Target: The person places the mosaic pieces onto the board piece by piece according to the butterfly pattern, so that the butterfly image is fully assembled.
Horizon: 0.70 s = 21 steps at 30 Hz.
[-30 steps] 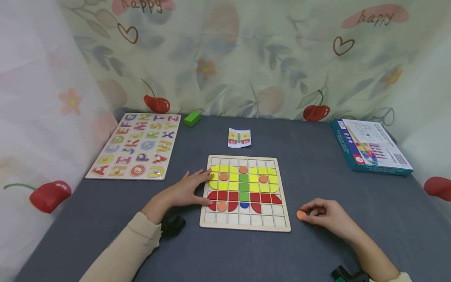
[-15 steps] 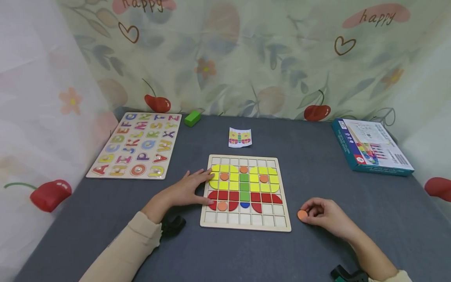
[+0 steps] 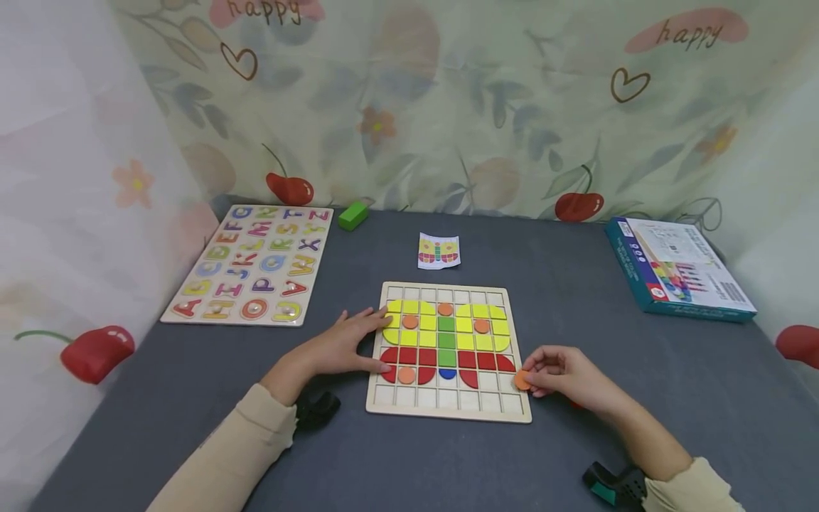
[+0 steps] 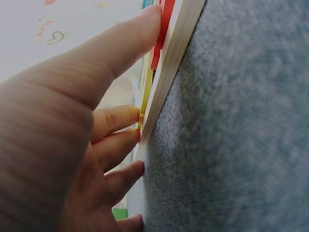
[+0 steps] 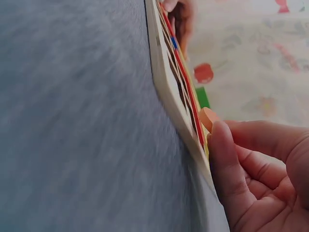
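Note:
A square wooden grid board (image 3: 448,402) lies on the table, with yellow, red, green, blue and orange flat pieces set in a butterfly pattern. My left hand (image 3: 345,345) rests at its left edge, thumb on a red piece and fingers spread; in the left wrist view the thumb (image 4: 120,53) lies along the top and two fingertips touch the table side. Over the board's right edge, my right hand (image 3: 566,373) pinches an orange disc (image 3: 522,380) between thumb and forefinger. That disc (image 5: 208,117) is partly hidden by the fingertips in the right wrist view. Beneath the right hand a bit of red (image 3: 576,405) shows.
Behind the board lies a small paper card (image 3: 439,252) printed with a butterfly. An alphabet puzzle board (image 3: 243,274) and a green block (image 3: 353,216) are at the back left. A flat blue box (image 3: 681,267) lies at the back right, near the curtain.
My right hand has moved left with the orange disc, from beside the board to over its right edge. The left hand has stayed in place on the board.

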### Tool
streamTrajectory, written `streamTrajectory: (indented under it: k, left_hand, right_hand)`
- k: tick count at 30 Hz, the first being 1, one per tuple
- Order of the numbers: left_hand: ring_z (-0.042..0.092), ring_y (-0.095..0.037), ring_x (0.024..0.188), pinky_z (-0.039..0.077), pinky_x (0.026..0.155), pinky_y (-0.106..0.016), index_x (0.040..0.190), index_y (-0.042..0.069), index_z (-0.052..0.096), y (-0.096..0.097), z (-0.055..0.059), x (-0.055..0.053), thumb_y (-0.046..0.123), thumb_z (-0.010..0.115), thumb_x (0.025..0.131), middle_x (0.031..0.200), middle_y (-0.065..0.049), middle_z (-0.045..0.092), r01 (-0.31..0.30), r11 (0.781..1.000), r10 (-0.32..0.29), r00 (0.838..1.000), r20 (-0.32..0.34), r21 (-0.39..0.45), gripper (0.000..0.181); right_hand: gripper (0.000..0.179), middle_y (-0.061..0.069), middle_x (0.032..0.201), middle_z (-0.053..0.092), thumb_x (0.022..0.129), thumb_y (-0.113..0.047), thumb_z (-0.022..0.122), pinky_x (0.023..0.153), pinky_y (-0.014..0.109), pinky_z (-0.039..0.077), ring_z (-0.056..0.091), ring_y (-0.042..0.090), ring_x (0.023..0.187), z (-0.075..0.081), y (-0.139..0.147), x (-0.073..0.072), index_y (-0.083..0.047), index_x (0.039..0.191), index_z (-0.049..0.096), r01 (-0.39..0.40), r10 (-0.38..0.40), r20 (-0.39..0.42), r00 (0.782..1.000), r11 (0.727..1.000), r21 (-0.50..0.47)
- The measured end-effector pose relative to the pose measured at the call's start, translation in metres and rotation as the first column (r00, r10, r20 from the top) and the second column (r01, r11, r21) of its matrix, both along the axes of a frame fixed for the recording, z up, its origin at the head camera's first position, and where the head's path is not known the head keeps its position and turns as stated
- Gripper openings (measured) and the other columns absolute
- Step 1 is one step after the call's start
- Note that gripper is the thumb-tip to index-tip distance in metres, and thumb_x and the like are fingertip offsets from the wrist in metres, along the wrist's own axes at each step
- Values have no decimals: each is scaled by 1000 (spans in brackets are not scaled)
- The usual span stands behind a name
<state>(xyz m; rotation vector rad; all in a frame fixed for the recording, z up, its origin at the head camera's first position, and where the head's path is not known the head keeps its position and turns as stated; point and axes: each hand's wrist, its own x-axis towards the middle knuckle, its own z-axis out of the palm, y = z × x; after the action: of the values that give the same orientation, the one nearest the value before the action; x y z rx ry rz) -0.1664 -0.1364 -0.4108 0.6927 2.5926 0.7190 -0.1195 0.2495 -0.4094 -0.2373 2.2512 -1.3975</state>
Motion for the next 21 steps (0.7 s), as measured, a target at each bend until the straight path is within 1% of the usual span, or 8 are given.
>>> streamTrajectory:
  k: [4,11,14,21]
  left_hand:
    - [10,-26,146,0,115,-56,144,17,36,1,-1,1,52,72,74,156,-1,22,-1,1000,1,1000,0,4,87]
    - [10,-25,146,-1,116,-56,145,18,36,1,-1,0,52,72,74,156,-1,22,0,1000,0,1000,-3,-2,87]
    - [11,-26,146,-1,115,-56,144,17,36,1,-1,0,52,72,74,156,-1,22,1,1000,-1,1000,-2,-2,86]
    - [11,-26,146,0,115,-56,144,17,36,0,0,1,50,72,74,156,-1,22,-4,1000,4,1000,-5,4,86]
  right_hand:
    - [39,11,88,62,86,-22,67,69,27,57,64,14,72,2,-14,-4,9,107,55,-13,13,7,1000,1000,-28]
    - [33,9,84,61,85,-16,68,66,27,58,64,12,69,-1,-33,-8,10,103,56,-34,34,15,999,998,-56]
    - [32,10,82,62,84,-16,69,65,26,57,63,12,67,-2,-38,-7,9,101,58,-38,37,-11,999,999,-39]
    - [29,8,77,62,82,-19,71,61,22,55,59,13,64,-1,-46,-5,5,97,62,-21,26,-95,995,998,56]
